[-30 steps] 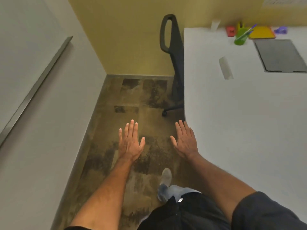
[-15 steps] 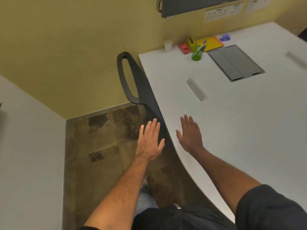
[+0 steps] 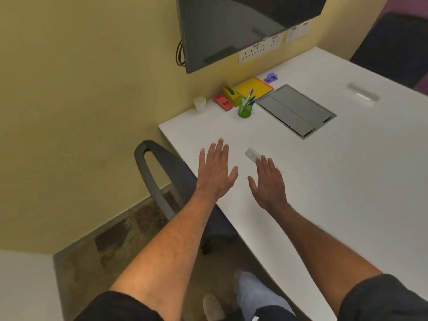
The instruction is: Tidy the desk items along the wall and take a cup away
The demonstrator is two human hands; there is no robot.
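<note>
Two flat hands, left hand and right hand, fingers straight, holding nothing; one white cup by the wall.

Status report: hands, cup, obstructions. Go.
Left hand and right hand open, holding nothing, over the desk. Cup upright by the wall, untouched. Nothing between hands and cup.

Dark wall screen at 12 o'clock, cable loop hanging at its left edge. White socket strip on yellow wall just below screen. Grey flap panel set flush into white worktop at 1 o'clock. Black office chair at 9 o'clock, tucked against worktop's left edge. Dark chair at 2 o'clock. Brown mottled floor at 7 o'clock.
</note>
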